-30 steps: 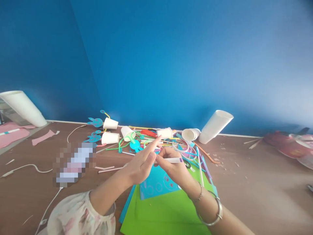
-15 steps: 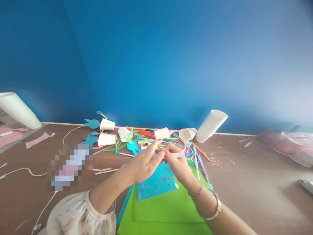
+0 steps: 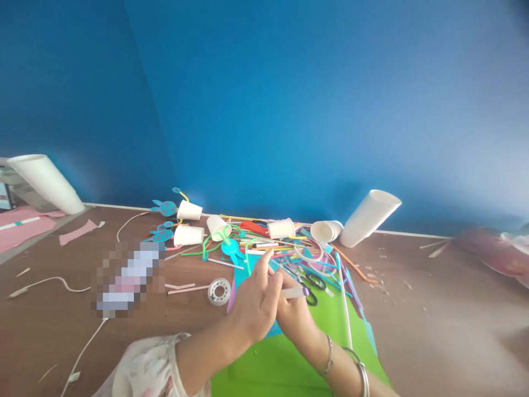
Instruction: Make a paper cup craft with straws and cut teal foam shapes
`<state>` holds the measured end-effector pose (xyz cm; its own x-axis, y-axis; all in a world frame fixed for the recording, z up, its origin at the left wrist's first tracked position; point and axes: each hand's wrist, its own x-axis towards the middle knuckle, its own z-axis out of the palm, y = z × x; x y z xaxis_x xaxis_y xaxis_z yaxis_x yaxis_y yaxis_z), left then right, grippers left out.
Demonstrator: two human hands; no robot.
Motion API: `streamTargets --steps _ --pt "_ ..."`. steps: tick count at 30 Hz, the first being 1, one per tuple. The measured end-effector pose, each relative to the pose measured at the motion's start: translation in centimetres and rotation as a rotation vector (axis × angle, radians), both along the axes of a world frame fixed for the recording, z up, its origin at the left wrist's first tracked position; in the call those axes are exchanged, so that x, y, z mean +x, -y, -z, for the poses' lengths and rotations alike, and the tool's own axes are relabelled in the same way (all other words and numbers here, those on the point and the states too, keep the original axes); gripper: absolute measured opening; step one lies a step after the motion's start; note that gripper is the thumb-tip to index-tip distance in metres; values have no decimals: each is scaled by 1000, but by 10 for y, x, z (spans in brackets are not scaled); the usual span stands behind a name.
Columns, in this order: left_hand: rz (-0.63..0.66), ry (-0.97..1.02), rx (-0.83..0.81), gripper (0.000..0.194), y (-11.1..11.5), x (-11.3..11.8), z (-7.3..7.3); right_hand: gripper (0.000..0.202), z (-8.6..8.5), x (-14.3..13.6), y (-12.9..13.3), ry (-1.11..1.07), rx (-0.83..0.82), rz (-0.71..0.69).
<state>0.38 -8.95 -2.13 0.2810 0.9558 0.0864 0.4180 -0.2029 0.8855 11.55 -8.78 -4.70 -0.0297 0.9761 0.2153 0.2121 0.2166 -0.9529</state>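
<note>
My right hand (image 3: 295,311) is closed round a white marker (image 3: 292,293) with a purple end that sticks out to the right. My left hand (image 3: 254,303) meets it from the left, fingers pressed together and thumb raised; whatever lies between the two hands is hidden. Beneath them is a piece of blue paper (image 3: 274,330), mostly covered by my hands. It rests over green sheets (image 3: 285,364). Just beyond my right hand lie dark-handled scissors (image 3: 316,282).
Colourful straws (image 3: 285,249) and tipped paper cups (image 3: 189,235) lie along the blue wall. A cup stack (image 3: 370,219) leans at right, another (image 3: 47,182) at left. A round silver disc (image 3: 219,291) and a white cable (image 3: 85,350) are on the brown table.
Both hands have come lower and closer together, covering the blue paper's drawings. The marker's purple end now shows, and the silver disc and scissors have come into sight.
</note>
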Motion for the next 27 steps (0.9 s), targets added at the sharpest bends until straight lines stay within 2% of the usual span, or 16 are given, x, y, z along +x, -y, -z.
streamTargets --steps 3,9,12,15,19,20,24,27 --pt "-15 21 -31 63 7 1 3 24 9 -3 6 -17 23 -48" --pt "-19 22 5 63 6 0 9 30 19 -8 7 -34 46 13" --pt "12 -88 80 63 -12 -13 8 36 13 0 3 -6 14 -140" --pt "-107 -205 79 56 -39 -39 1 35 3 21 -12 184 2 -218" --pt "-27 -464 41 44 -71 -80 -9 35 0 56 -42 674 53 18" --pt "-19 -554 -1 41 -76 -89 -9 34 1 63 -49 711 49 47" --pt "51 -622 -72 32 -81 -107 -4 33 7 74 -61 799 49 65" --pt "130 -625 -108 25 -77 -104 4 31 9 61 -62 886 83 -2"
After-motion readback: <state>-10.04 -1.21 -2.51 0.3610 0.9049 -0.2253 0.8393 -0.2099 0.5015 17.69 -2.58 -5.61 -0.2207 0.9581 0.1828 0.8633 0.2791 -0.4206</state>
